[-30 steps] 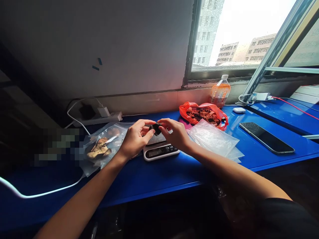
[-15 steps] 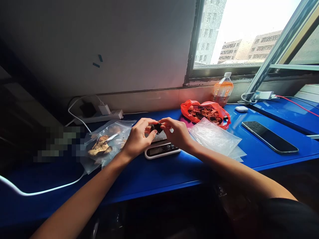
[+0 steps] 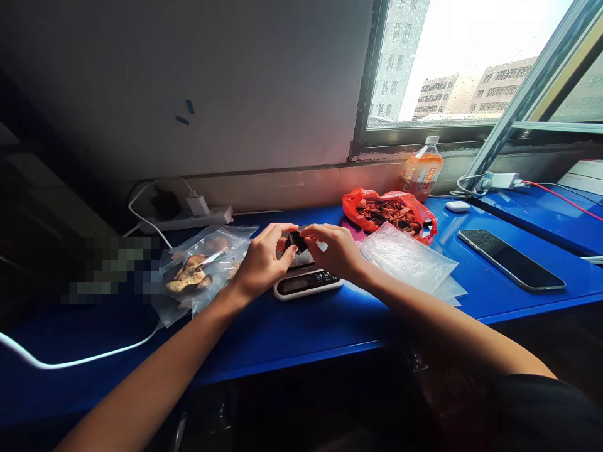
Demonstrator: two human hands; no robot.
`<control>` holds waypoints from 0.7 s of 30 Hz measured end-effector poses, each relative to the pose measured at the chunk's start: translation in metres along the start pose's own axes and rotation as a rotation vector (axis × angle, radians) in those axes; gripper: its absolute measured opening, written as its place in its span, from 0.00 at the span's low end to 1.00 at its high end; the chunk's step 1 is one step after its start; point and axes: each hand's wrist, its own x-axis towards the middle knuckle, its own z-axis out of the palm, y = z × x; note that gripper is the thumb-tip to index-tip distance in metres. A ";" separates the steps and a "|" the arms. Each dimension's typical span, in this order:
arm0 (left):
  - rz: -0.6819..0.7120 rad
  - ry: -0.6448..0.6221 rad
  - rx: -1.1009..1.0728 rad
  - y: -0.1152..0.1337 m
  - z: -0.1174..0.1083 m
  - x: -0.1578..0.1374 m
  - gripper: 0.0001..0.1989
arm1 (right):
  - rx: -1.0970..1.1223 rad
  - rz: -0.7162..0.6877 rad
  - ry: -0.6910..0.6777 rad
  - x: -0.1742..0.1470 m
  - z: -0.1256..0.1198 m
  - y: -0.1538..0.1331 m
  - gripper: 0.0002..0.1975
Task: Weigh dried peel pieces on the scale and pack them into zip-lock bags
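Observation:
Between my two hands, above a digital kitchen scale (image 3: 308, 285), is a small black ridged object (image 3: 296, 241) whose kind I cannot make out. My left hand (image 3: 268, 254) pinches it from the left with thumb and fingers. From the right, my right hand (image 3: 334, 248) has its fingertips closed on its edge. The scale's buttons and dim display face me, while its weighing surface is partly hidden behind my hands. Left of my left hand lie clear plastic bags (image 3: 219, 242) holding pale brown dried slices (image 3: 189, 276).
Right of the scale are flat clear bags (image 3: 409, 260) and a red plastic bag (image 3: 351, 202) of reddish-brown dried pieces. Behind stands a drink bottle (image 3: 421, 169). A phone (image 3: 511, 258), earbud case (image 3: 457, 206) and power strip (image 3: 188, 220) lie on the blue table (image 3: 292, 345).
The black object has turned slightly between my fingers, showing more of its ridged side. Both hands stay nearly in place above the scale.

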 end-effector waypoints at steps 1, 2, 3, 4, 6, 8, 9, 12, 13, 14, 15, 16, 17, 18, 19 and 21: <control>-0.011 0.003 0.014 -0.001 0.000 0.000 0.15 | -0.013 -0.010 -0.001 0.002 -0.003 0.001 0.10; -0.023 0.008 0.028 -0.001 0.001 0.000 0.15 | -0.027 -0.016 0.010 0.005 -0.006 0.004 0.10; -0.033 0.014 0.041 -0.003 0.001 0.000 0.15 | -0.041 -0.015 0.036 0.009 -0.012 0.007 0.09; -0.041 0.018 0.053 -0.004 0.002 0.001 0.14 | -0.054 -0.008 0.075 0.012 -0.019 0.011 0.08; -0.051 0.016 0.083 -0.007 0.003 0.000 0.13 | -0.077 0.023 0.166 0.019 -0.036 0.024 0.07; -0.053 0.009 0.134 -0.009 0.003 0.000 0.11 | -0.096 0.084 0.231 0.023 -0.055 0.039 0.07; -0.051 0.008 0.165 -0.009 0.003 0.000 0.09 | -0.109 0.130 0.244 0.024 -0.063 0.047 0.07; -0.034 0.010 0.245 -0.006 0.002 0.000 0.07 | -0.157 0.219 0.153 0.021 -0.074 0.065 0.08; -0.027 0.008 0.263 -0.004 0.002 -0.001 0.07 | -0.166 0.210 0.085 0.019 -0.071 0.069 0.09; -0.019 0.003 0.276 -0.002 0.002 -0.001 0.07 | -0.169 0.183 0.015 0.017 -0.066 0.072 0.09; -0.012 -0.004 0.287 -0.001 0.002 -0.001 0.08 | -0.168 0.147 -0.048 0.014 -0.058 0.073 0.09; -0.007 -0.012 0.296 0.001 0.002 -0.001 0.08 | -0.161 0.111 -0.096 0.012 -0.048 0.073 0.09; -0.004 -0.021 0.304 0.001 0.002 -0.001 0.08 | -0.150 0.082 -0.129 0.009 -0.037 0.072 0.09; -0.002 -0.029 0.311 0.002 0.002 -0.001 0.09 | -0.132 0.060 -0.152 0.006 -0.027 0.071 0.09; 0.001 -0.037 0.315 0.002 0.002 -0.001 0.09 | -0.109 0.044 -0.172 0.004 -0.017 0.069 0.09; 0.008 -0.050 0.318 0.001 0.002 0.000 0.09 | -0.058 0.024 -0.204 0.003 -0.005 0.065 0.10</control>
